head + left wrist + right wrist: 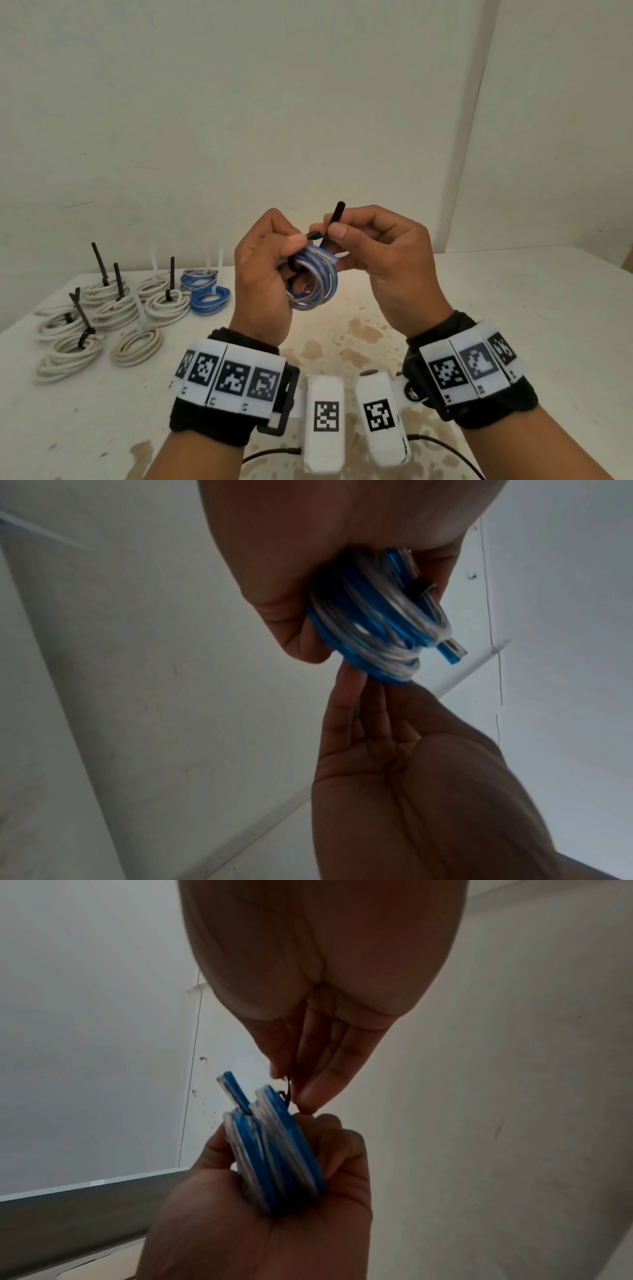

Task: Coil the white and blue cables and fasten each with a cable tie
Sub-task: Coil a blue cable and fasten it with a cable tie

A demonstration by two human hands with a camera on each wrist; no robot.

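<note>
A coil of blue and clear cable is held up above the table, and my left hand grips it with fingers curled through the loop. A black cable tie wraps over the top of the coil, its tail sticking up. My right hand pinches that tail between thumb and forefinger just above the coil. In the left wrist view the coil shows a loose cable end at its lower right. In the right wrist view the coil sits in my left palm, with the thin black tie at my right fingertips.
At the left of the white table lie several tied white coils with black or white tie tails standing up, and two tied blue coils behind them. Brown stains mark the table's middle. A wall stands close behind.
</note>
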